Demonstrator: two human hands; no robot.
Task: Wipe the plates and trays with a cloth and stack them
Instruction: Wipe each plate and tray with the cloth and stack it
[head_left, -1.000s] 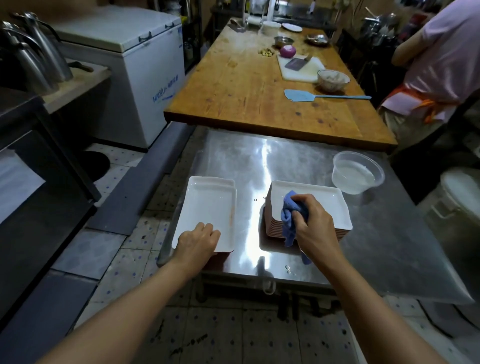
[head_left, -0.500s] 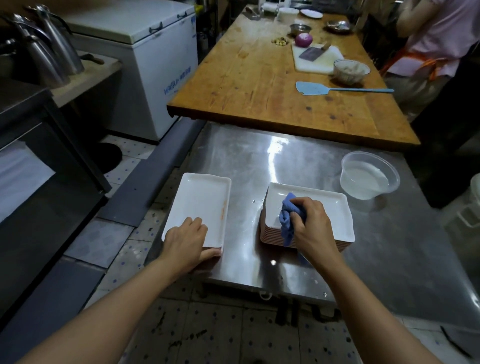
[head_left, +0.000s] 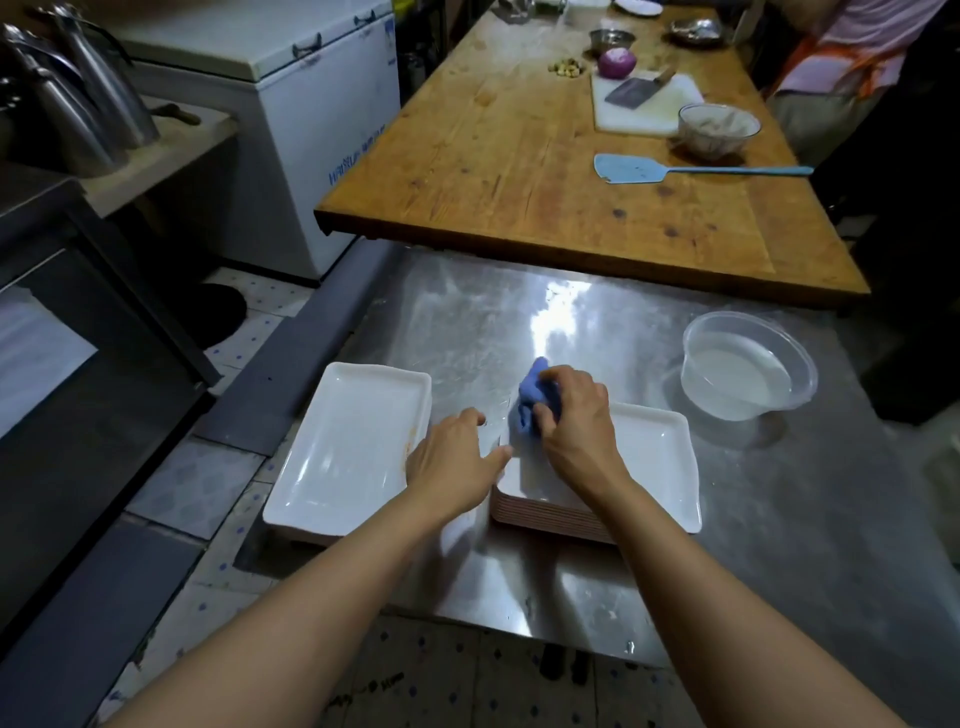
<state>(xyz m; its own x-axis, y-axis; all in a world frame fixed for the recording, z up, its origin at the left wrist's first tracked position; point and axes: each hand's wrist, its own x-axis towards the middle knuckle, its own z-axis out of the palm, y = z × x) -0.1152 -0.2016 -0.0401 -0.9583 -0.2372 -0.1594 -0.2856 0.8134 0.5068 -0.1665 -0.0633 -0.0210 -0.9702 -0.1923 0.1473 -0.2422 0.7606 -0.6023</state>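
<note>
Plates: a stack (head_left: 592, 514) sits on the steel table (head_left: 779, 519) near its front edge, a white top plate (head_left: 644, 457) uppermost; a single plate (head_left: 353, 447) lies just left of it, over the table's left edge.
Cloth: a blue cloth (head_left: 532, 397) is bunched at the far-left corner of the top plate, pressed down there.
Risk, single plate: part of it seems to hang past the table edge, and a reddish smear is seen along its right rim; a knock from the left forearm could tip it to the floor.
Risk, stack: a hard sideways wipe could slide the top plate off the pile, since only the left corner looks steadied.
Risk, bowl: a clear bowl (head_left: 748, 364) of water stands near the stack's far right; it could be caught and spilled by a wide sweep.
Right hand: the right hand (head_left: 576, 421) is curled round the cloth, fingers closed over it, knuckles up, bearing on the plate.
Left hand: the left hand (head_left: 452, 462) is spread fairly flat, fingers nearly straight, thumb reaching to the stack's left edge; nothing is gripped. Actual contact with the rim cannot be told for sure.
Step judged: the top plate is being wiped; stacking is not yet done for it.
</note>
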